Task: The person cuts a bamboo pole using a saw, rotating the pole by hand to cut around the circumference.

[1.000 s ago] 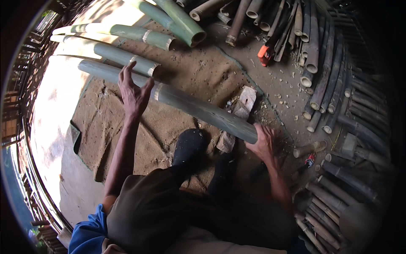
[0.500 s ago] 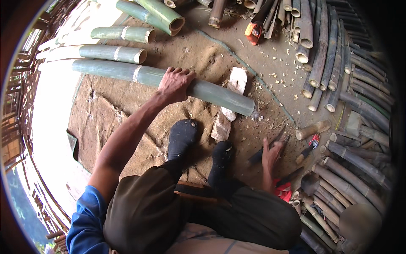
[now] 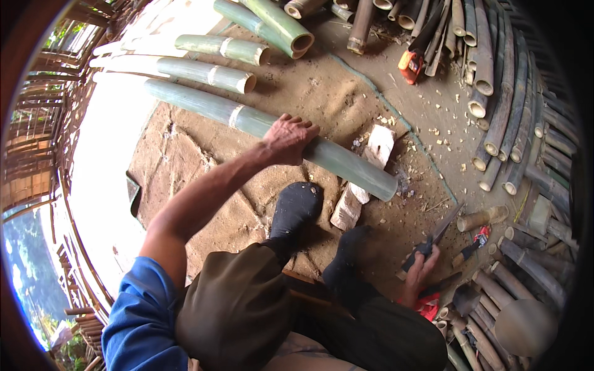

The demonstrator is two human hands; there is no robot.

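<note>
A long green bamboo pole (image 3: 266,127) runs from the upper left of the frame down to right of centre, lying across a pale wooden block (image 3: 365,176) that sits under its cut end; more green bamboo lengths (image 3: 210,74) lie above it at the upper left, and a stack of dry brown bamboo tubes (image 3: 501,111) fills the right edge. The ground is bare brown earth (image 3: 185,154) strewn with chips; two dark-socked feet (image 3: 297,207) stand at the centre, just below the pole. The left hand (image 3: 288,137) lies curled over the top of the pole near the middle of the frame, fingers wrapped on it; the right hand (image 3: 422,267), at the lower right, is closed around the handle of a knife (image 3: 436,238) whose blade points up and right. A small orange tool (image 3: 409,65) lies at the top, right of centre.
</note>
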